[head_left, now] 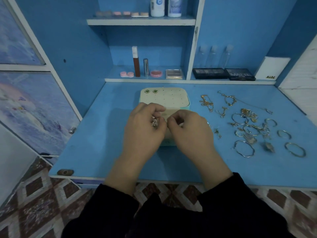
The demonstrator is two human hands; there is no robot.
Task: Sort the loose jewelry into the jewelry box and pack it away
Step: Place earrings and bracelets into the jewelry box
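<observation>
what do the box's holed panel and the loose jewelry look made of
Panel: cream, matte and soft-looking, with rows of punched holes; likely faux suede or leatherette, cannot tell which.
Loose jewelry: metal, mostly gold-toned, some silvery, shiny with small glints; plated or solid cannot be told.

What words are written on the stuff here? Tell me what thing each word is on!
"MATTE": on the lid of the right-hand black makeup palette on the lower shelf.
"NUDE": along the bottom edge of the white box leaning beside it.
Too blurred to read: the print on the two white bottles on the top shelf, and the small line under "MATTE".
</observation>
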